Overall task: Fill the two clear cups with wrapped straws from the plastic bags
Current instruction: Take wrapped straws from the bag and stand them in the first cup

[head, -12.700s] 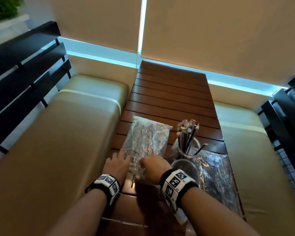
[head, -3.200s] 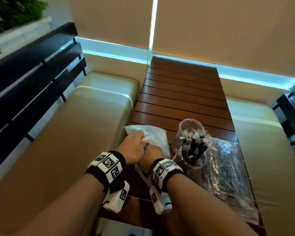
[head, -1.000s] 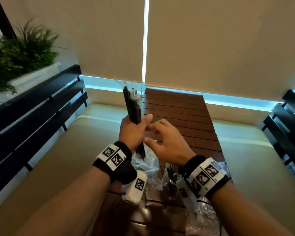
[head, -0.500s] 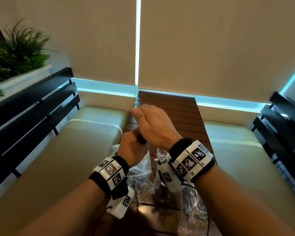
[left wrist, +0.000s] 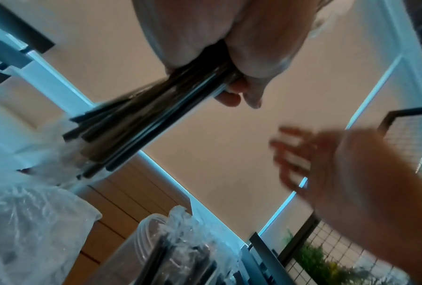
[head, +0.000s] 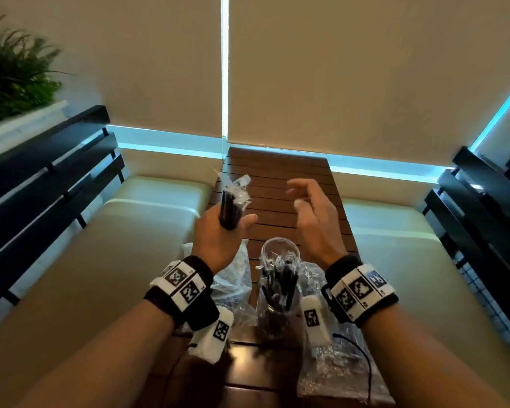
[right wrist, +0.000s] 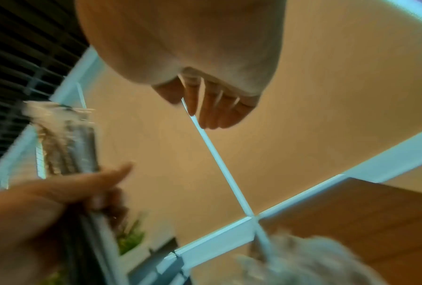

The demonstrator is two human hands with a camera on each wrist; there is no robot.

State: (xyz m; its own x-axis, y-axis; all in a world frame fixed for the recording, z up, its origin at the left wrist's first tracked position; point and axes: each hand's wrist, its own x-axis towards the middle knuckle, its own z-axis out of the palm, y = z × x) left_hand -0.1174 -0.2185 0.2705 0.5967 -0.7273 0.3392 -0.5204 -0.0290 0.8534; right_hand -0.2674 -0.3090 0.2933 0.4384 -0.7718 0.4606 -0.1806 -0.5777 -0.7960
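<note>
My left hand (head: 218, 234) grips a bundle of black wrapped straws (head: 231, 201) upright above the wooden table (head: 277, 172); the left wrist view shows the bundle (left wrist: 141, 119) running through the fist (left wrist: 231, 63). My right hand (head: 309, 207) hovers to the right of it, fingers loosely spread, holding nothing. Below the hands an empty clear cup (head: 280, 250) stands behind a second clear cup (head: 277, 293) packed with wrapped straws. One crumpled plastic bag (head: 233, 278) lies left of the cups, another plastic bag (head: 336, 366) lies to their right.
Cream cushioned benches (head: 124, 231) flank the narrow table on both sides. Black slatted backrests (head: 42, 172) rise at far left and right. Beige blinds (head: 336, 69) close the far end, and a green plant (head: 9, 72) sits at upper left.
My right hand has come off the top of the straw bundle and moved to the right, fingers spread. The left hand still holds the bundle upright.
</note>
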